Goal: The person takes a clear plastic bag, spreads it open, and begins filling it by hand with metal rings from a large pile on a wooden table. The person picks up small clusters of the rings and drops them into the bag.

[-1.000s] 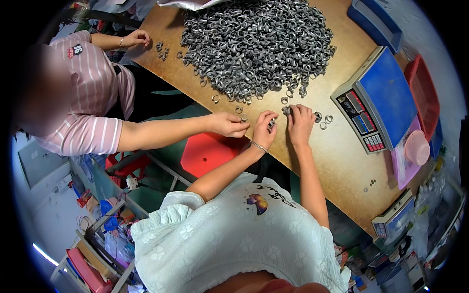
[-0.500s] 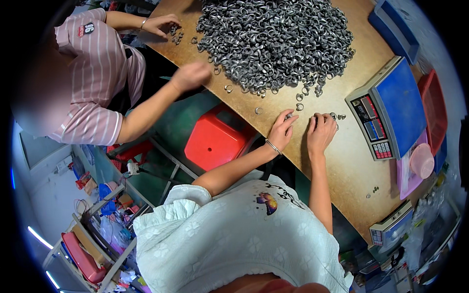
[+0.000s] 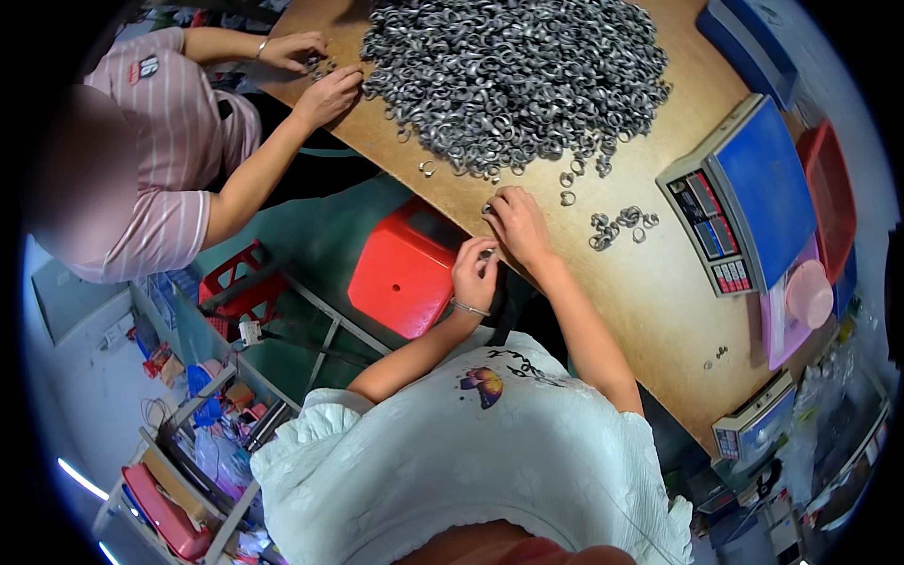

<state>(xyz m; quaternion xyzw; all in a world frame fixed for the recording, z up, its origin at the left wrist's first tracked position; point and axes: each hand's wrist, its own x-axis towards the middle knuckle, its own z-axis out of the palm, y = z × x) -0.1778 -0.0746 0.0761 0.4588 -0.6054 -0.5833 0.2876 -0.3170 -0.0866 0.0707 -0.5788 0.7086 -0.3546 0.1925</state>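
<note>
The brown table (image 3: 669,339) bears a large heap of grey rings (image 3: 513,80), a smaller ring cluster (image 3: 628,217) and a blue-topped scale (image 3: 763,179).

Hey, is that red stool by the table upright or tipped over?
Upright. The red stool stands beside the table, its flat seat, with a small hole, facing up toward the head camera.

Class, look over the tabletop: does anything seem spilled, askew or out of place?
Only mildly: a few tiny pieces lie alone near the smaller scale, well apart from the ring heap. Nothing looks clearly damaged.
</note>
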